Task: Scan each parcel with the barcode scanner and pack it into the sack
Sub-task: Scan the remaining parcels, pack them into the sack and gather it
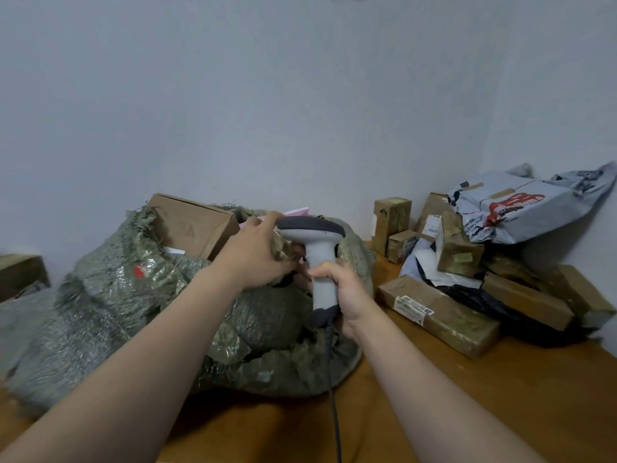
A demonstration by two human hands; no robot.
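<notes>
Right hand tight around smooth grey scanner, left hand clenched on crinkly woven sack

head view | from the person's head | faces forward-down | close over table

Bare table front right; sack left, parcel pile right block.

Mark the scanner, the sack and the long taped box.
scanner (319,253): head view, grey handle.
sack (110,312): head view, woven left side.
long taped box (450,315): head view, top face.
</notes>
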